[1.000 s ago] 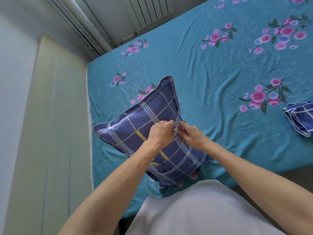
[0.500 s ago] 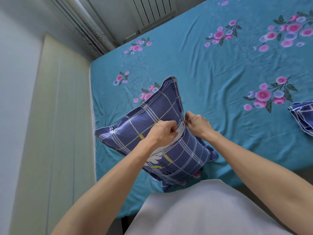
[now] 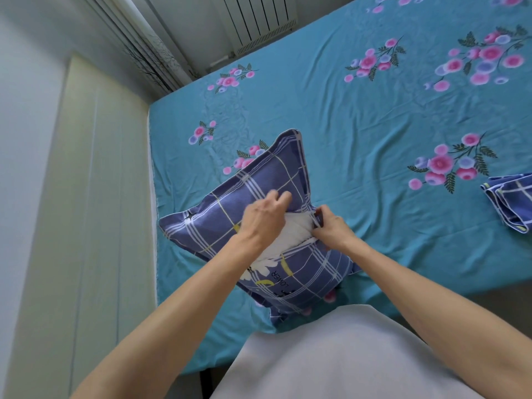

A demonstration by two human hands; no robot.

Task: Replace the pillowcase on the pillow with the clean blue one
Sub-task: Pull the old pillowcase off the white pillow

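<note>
A pillow in a purple-blue plaid pillowcase [image 3: 218, 220] lies on the teal bed near its left front corner. The case's back opening is spread apart and the white pillow [image 3: 296, 230] shows through the gap. My left hand [image 3: 264, 216] reaches into the opening, its fingers under the upper flap. My right hand [image 3: 331, 228] pinches the lower flap's edge at the right end of the opening. A folded plaid pillowcase [image 3: 511, 201] lies at the right edge of the view, away from both hands.
The teal flowered bedsheet [image 3: 374, 125] covers the whole bed. A pale headboard panel [image 3: 95, 211] runs along the bed's left side. A white radiator [image 3: 259, 21] and curtain stand at the far wall. My white shirt fills the bottom of the view.
The opening has widened and more white pillow shows. My left hand has moved from gripping the flap edge to reaching in under the upper flap; my right hand stays pinching the edge.
</note>
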